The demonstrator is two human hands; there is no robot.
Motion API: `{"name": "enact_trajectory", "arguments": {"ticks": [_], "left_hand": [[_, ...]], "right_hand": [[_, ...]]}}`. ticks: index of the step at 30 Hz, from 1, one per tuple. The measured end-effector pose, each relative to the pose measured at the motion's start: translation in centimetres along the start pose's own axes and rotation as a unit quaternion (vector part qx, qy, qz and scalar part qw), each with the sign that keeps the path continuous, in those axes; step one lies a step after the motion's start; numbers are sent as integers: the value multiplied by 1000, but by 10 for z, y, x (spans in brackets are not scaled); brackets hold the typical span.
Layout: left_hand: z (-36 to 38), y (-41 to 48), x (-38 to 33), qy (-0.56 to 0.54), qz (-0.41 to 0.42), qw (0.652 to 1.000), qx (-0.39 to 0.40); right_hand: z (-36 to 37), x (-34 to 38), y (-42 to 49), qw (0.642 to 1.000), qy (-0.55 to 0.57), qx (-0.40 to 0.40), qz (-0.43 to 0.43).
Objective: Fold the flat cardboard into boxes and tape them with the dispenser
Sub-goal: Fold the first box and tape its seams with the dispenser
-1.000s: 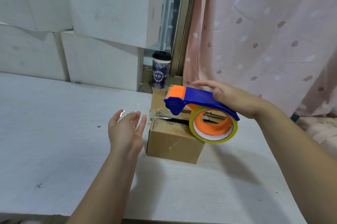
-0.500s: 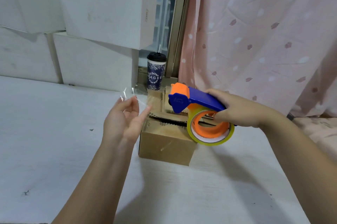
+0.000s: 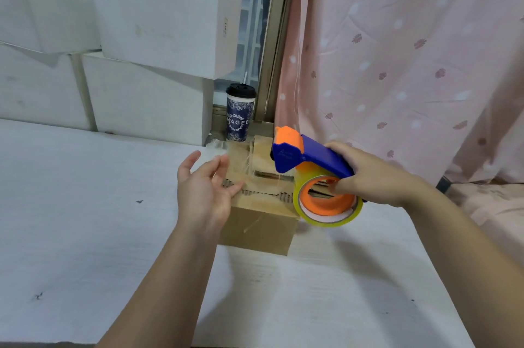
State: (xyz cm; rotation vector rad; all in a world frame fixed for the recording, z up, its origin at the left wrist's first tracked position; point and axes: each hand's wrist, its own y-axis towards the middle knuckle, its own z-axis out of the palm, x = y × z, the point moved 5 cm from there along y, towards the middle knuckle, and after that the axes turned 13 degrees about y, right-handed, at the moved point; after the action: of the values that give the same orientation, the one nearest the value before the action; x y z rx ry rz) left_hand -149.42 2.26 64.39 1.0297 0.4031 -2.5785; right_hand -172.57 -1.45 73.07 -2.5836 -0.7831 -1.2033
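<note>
Head view: box [image 3: 255, 223] half closed, dispenser [image 3: 312, 159] poised for taping.
On the worktop [image 3: 85, 206] the box sits at 12 o'clock, between the hands, its top flaps not yet flush and a gap showing along the seam. The left hand [image 3: 204, 191] is released, palm up and fingers relaxed, with a clear tape strip [image 3: 214, 147] seemingly clinging to the fingertips. The right hand [image 3: 377, 174] grasps the dispenser, fingers curled into the roll's core. Its long axis runs from 4 to 10 o'clock, with the orange cutter head pointing at 10 over the box's right side. To do this well, I judge: press the flaps flat first, anchor the tape end past the seam's edge, then draw the dispenser straight along the seam under tension.
</note>
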Motion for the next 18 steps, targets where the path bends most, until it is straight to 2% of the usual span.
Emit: {"name": "enact_trajectory", "arguments": {"ticks": [5, 10, 13, 15, 18], "left_hand": [[-3, 2, -3, -60, -55, 997, -6], [-2, 1, -3, -107, -101, 989, -8], [-2, 1, -2, -103, -109, 989, -18], [-3, 2, -3, -82, -103, 991, -23], [-5, 3, -8, -4, -38, 999, -27]], "right_hand": [[5, 10, -6, 996, 60, -29, -54], [26, 1, 0, 959, 222, -157, -77], [37, -10, -1, 953, 203, -219, -58], [37, -16, -3, 956, 176, -229, -48], [37, -24, -5, 953, 195, -230, -22]]}}
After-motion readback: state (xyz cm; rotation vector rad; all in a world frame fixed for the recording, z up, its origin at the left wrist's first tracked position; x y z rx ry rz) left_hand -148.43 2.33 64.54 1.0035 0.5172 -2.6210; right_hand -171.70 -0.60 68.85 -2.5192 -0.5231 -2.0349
